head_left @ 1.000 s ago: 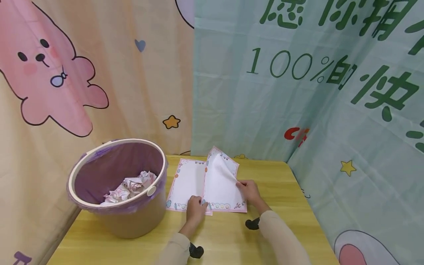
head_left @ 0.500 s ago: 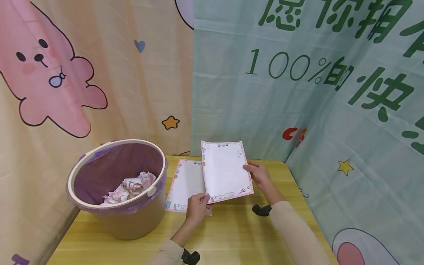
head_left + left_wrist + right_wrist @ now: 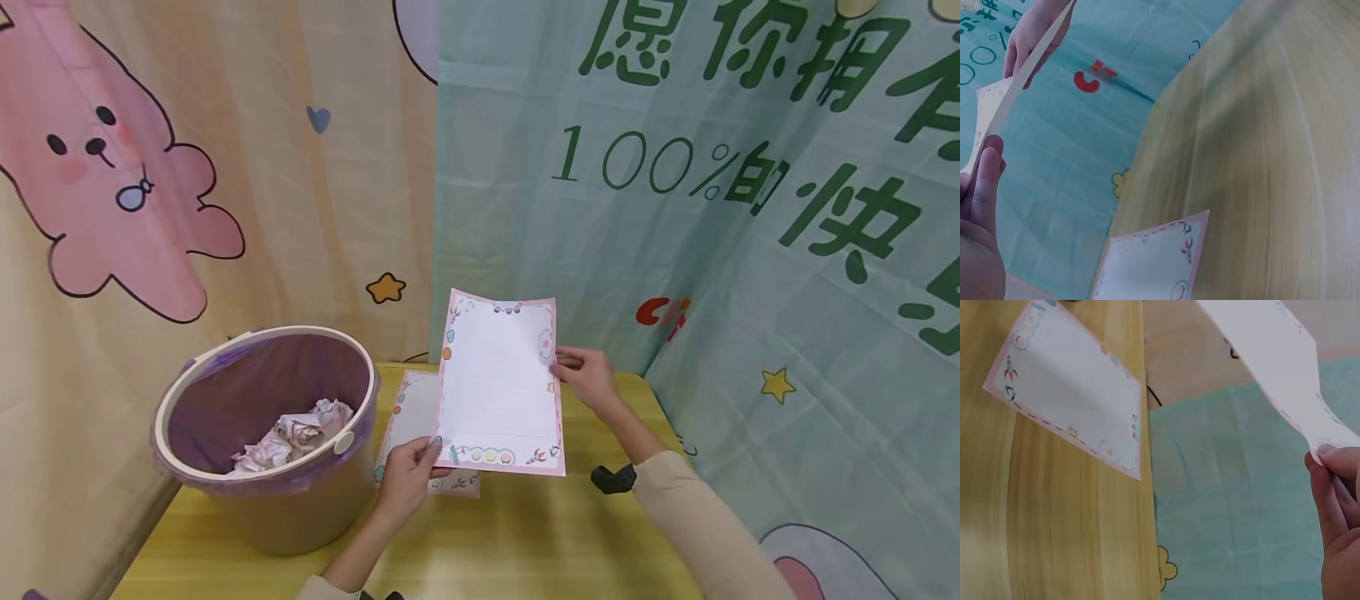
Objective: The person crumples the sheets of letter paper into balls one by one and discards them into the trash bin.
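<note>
- The raised sheet (image 3: 497, 375) is found at the centre of the frame, held above the tabletop (image 3: 517, 550), with its bordered white face turned toward the head camera.
- Its lower-left corner is pinched by the left hand (image 3: 405, 477). The thumb is laid on the front face, with fingers seen behind the edge; the grip is narrow, closed to the thickness of paper.
- Its right edge is pinched above mid-height by the right hand (image 3: 590, 379). This grip is likewise narrow, and puckering of the paper at the fingertips is recorded in the right wrist view.
- The holding points are judged to be spread so that limp paper is supported from both sides. The top edge is left unsupported, and a slight dip is noted there.
- The lower sheet (image 3: 408, 412) is laid flat on the tabletop, left of centre, partly hidden by the raised sheet; separation between the two is confirmed in the right wrist view.
- The bin (image 3: 292, 529) is stood at the left of the frame, near the left hand. Its liner (image 3: 213, 417) is folded over the rim, presumably to prevent slipping.
- Crumpled paper (image 3: 300, 429) is contained inside the bin; the number of pieces cannot be told.
</note>
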`<state>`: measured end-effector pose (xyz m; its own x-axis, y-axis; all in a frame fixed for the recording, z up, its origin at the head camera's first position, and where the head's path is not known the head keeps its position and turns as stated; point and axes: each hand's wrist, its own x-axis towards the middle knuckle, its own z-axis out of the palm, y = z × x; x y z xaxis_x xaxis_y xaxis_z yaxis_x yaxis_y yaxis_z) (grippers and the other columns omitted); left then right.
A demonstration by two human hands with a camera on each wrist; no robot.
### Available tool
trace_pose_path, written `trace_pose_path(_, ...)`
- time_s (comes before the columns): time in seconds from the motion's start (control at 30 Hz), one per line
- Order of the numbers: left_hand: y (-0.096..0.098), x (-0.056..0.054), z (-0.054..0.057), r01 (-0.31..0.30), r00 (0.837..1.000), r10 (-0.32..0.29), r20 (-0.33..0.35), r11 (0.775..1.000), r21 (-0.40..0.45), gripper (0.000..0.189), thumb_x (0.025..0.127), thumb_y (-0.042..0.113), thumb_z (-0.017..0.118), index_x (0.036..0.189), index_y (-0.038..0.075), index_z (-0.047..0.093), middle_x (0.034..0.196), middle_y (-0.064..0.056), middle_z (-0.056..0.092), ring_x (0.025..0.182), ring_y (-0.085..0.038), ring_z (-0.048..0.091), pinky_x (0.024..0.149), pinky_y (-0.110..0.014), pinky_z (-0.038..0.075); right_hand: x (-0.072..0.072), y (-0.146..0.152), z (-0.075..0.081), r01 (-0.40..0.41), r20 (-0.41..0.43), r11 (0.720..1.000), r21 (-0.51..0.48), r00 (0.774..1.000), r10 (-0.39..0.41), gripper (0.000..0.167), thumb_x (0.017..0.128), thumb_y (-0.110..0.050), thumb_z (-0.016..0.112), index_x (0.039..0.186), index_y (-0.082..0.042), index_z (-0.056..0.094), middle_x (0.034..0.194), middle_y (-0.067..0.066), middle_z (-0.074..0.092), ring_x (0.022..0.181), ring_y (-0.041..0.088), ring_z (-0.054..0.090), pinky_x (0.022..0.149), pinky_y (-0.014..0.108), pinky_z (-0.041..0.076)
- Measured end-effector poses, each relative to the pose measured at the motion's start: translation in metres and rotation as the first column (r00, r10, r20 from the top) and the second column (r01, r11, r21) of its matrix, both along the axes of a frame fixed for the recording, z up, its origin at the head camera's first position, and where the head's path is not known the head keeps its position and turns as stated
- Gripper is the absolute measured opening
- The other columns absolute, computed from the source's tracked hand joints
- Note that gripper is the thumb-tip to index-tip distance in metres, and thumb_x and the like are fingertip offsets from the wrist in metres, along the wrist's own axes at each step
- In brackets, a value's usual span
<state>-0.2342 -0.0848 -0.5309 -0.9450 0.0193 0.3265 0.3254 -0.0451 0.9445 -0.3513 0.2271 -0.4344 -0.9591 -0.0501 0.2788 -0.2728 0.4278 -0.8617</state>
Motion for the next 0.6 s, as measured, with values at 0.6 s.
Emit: trace_pose_path(0.6,-0.005,0.011,0.03,0.009,0.991,-0.015,0.132,0.999,0.045,0.03,0.106,-0.006,0.048,0.129,-0.026,0.053,0.116,-0.038,0.065,0.103,-0.04,0.071,0.082,-0.03,0.06,0.037,-0.016,0.013,-0.237,-0.188,0.936,0.261,0.938,0.29,0.023,0.096,0.006,0.069,0.119,0.007,0.074,0.106,0.021,0.075,0.078,0.023,0.069,0.067,0.03,0.06)
